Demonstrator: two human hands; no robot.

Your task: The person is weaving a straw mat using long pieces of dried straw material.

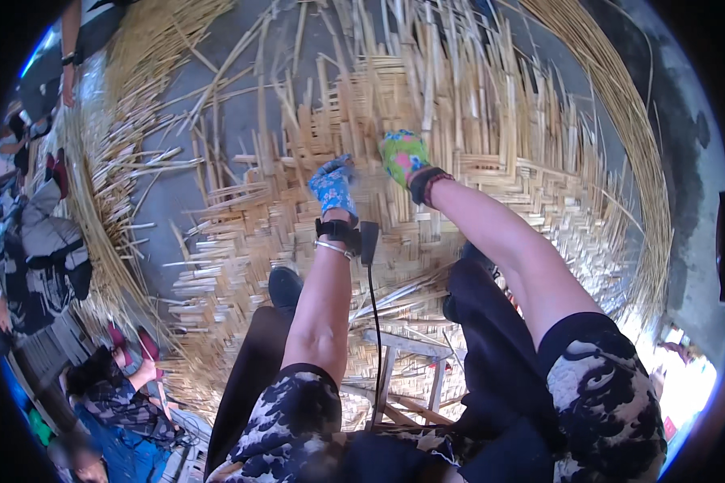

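A large woven reed mat (274, 241) spreads beneath me, its loose pale strips standing out along the far edge. My left hand (332, 189), in a blue flowered glove, is low over the weave with its fingers curled; what they hold is hidden. To its right, my right hand (403, 155) wears a green flowered glove and is closed at the lower end of an upright reed strip (427, 84). Both hands are near the boundary between the tight weave and the loose strips, a short gap apart.
Long reed bundles lie at the right (620, 88) and far left (149, 68). A wooden stool (415, 346) stands between my legs. A black cable (374, 322) hangs by my left wrist. Other people sit at the left, one with a patterned garment (121, 402).
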